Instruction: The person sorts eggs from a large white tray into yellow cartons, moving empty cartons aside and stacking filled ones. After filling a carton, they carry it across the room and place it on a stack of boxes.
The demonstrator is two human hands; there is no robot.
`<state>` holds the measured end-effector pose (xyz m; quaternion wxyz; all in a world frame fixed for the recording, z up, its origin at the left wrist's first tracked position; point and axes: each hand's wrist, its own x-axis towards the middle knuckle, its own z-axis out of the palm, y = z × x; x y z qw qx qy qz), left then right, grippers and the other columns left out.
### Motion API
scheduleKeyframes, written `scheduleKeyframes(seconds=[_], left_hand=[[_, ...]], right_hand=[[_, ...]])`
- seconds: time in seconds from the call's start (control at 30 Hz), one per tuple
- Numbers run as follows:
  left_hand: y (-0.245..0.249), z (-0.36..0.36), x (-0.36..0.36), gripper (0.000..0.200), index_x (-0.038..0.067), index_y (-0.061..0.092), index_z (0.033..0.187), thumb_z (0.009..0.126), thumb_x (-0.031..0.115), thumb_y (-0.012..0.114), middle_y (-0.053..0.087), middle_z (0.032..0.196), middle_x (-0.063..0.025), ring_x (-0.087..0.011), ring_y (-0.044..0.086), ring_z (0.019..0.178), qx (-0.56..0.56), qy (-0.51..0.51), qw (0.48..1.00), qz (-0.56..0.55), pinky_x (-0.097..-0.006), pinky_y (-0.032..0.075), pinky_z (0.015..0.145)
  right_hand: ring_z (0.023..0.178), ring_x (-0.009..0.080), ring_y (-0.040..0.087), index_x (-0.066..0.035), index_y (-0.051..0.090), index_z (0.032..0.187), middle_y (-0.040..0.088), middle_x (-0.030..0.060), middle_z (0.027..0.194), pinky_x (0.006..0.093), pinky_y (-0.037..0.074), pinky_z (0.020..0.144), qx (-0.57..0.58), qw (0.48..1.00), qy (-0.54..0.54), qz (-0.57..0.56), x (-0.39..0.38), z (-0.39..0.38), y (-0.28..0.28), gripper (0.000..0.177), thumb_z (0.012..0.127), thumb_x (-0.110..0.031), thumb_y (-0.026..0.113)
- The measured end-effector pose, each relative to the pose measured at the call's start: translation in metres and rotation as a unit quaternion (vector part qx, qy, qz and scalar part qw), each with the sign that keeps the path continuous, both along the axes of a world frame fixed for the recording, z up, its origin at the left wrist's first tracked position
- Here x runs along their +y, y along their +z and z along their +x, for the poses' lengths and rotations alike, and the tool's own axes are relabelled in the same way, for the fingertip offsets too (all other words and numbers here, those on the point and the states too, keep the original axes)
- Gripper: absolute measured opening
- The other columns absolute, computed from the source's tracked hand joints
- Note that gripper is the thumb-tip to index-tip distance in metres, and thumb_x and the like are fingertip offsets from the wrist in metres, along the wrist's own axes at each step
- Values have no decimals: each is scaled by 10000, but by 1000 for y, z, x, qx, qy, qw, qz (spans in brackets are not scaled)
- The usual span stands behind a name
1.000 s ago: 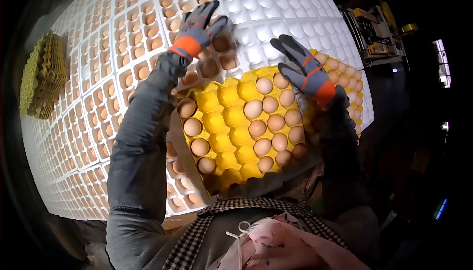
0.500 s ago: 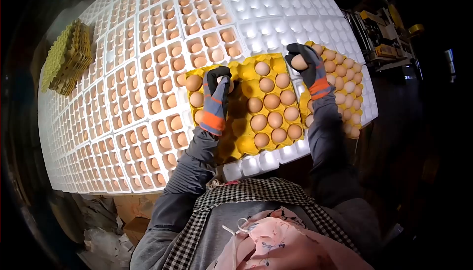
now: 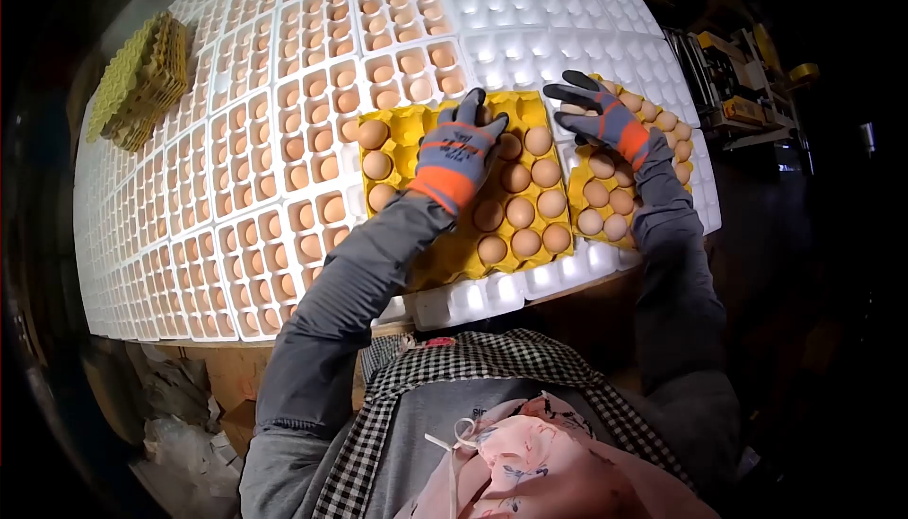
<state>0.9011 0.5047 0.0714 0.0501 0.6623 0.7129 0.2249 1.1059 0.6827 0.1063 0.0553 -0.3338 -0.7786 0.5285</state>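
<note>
My left hand [image 3: 457, 150], in a grey glove with dark fingertips and an orange cuff, reaches over a yellow egg tray [image 3: 445, 259]. Its thumb and fingers close around an egg [image 3: 485, 114] near the tray's far edge. Brown eggs fill much of the tray's right side, and a few line its left edge. To the right, my right hand [image 3: 603, 120], gloved alike, is palm down by the corner of a second yellow tray [image 3: 579, 188] of eggs. A pale egg [image 3: 569, 109] shows partly between its thumb and fingers; the hand covers the tray's corner.
White foam trays [image 3: 317, 112] with eggs in their cells cover the left of the table. White trays [image 3: 515, 55] without eggs lie at the back right. A stack of yellowish egg trays [image 3: 142, 84] stands at far left. Beyond the right edge is dark equipment [image 3: 733, 70].
My left hand has moved right and away from me, from the left-hand columns to the far-edge egg. My right hand has turned palm down, its fingers pointing left. The view has shifted slightly.
</note>
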Motion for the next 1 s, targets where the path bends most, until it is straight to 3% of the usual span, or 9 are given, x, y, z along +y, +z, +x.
scheduleKeyframes(seconds=[0.07,0.2,0.33,0.4,0.43,0.63,0.73,0.83,1.0], left_hand=[[-10,11,34,390,219,615,1223,838,279,638,451,1353,-177,-370,547,1064,93,14,995,-39,-398,510,865],[-15,14,50,380,196,659,1120,793,389,668,449,1375,-146,-364,518,1091,208,-19,970,-128,-402,510,820],[-24,-29,1,516,145,611,1220,819,468,650,464,1327,-199,-388,485,1136,-150,0,983,108,-438,447,932],[2,-64,-40,501,70,571,1249,948,466,520,562,1164,-100,-190,577,984,-784,-19,620,-13,-380,539,792],[41,-71,-66,497,66,521,1305,969,431,495,595,1105,-72,-152,592,902,-801,59,588,94,-352,561,707],[-29,-310,-96,431,123,533,1323,904,129,630,567,1174,-90,-165,564,1007,-540,302,717,321,-305,517,740],[-65,-444,-78,510,212,574,1281,815,379,697,333,1426,-291,-447,413,1246,78,483,856,170,-452,447,939],[-64,-484,-58,464,203,555,1278,856,381,630,387,1420,-218,-424,472,1180,183,494,847,-73,-482,484,871],[-93,-497,-48,445,193,573,1290,852,227,648,495,1255,-187,-325,587,986,123,459,878,60,-412,506,781]], right_hand=[[1320,364,396,-266,498,1378,140,170,1556,423,373,1071,-281,895,169,301,2,-26,-5,731,713,-426,758],[1337,352,361,-229,557,1329,193,162,1544,398,358,1082,-415,853,188,253,-11,-48,-8,731,664,-426,788],[1148,211,521,-87,549,1297,500,64,1330,301,418,975,88,995,31,25,-39,-14,13,561,781,-229,721],[1125,221,538,-79,557,1280,470,90,1358,307,430,962,283,939,-79,-177,-55,-13,15,533,800,-268,691],[1114,225,546,-74,561,1272,454,103,1373,309,436,956,348,905,-100,-222,-56,-19,9,522,809,-288,676],[1045,253,597,-48,584,1221,363,180,1457,327,471,919,429,881,-25,-200,-76,-91,-8,505,865,-406,587],[959,239,630,-16,565,1223,360,191,1462,308,499,794,355,906,-24,-229,-91,-115,-5,568,853,-444,611],[827,163,643,30,482,1292,483,141,1349,261,523,632,304,906,-15,-295,-100,-134,15,728,791,-445,713],[1154,265,522,-82,647,1156,459,149,1306,370,462,954,108,951,-119,265,-15,-166,-30,498,697,-189,808]])
